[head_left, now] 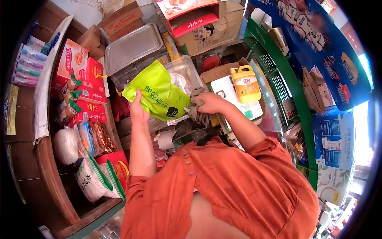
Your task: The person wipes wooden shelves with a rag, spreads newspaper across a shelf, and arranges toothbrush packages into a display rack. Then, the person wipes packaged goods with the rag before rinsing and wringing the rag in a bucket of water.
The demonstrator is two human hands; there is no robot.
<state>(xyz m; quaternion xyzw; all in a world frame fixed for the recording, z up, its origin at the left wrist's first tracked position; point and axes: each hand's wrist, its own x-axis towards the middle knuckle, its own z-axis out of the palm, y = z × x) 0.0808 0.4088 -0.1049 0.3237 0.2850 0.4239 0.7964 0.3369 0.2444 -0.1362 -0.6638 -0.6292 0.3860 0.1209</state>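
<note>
My left hand (139, 109) grips the lower left edge of a bright green plastic bag (157, 89) with dark printed characters, fingers closed on it. The bag is tilted above a clear plastic bin (190, 65). At the bag's right end, my right hand (211, 103) is closed on a crumpled grey rag (197, 107). The rag lies against or very near the bag's edge; I cannot tell if they touch.
A yellow jug (245, 84) stands on a white box at the right. A metal-lidded container (133, 47) sits behind the bag. Red cartons (85, 83) and white packets (93, 179) fill the left shelf. A green rack (274, 71) rises at the right.
</note>
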